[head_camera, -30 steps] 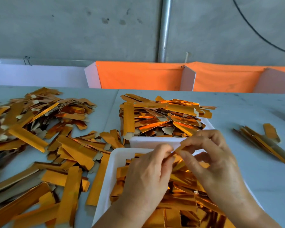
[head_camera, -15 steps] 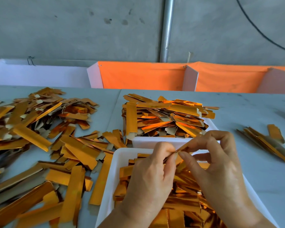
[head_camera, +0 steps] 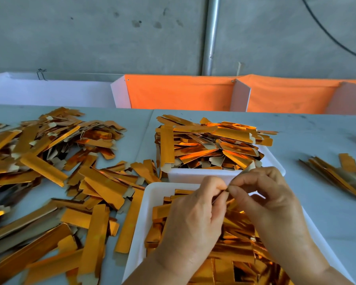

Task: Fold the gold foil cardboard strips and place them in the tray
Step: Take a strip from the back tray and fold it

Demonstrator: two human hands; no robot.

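Gold foil cardboard strip (head_camera: 220,199), mostly hidden, pinched between left hand (head_camera: 195,219) and right hand (head_camera: 273,204) above the near white tray (head_camera: 150,204); fingertips now meet, closer than half a second ago. Folded strips fill that tray and heap the far tray (head_camera: 201,174). Loose strips (head_camera: 49,182) cover the desk (head_camera: 337,212) left; small bundle (head_camera: 335,173) right. No legible writing.
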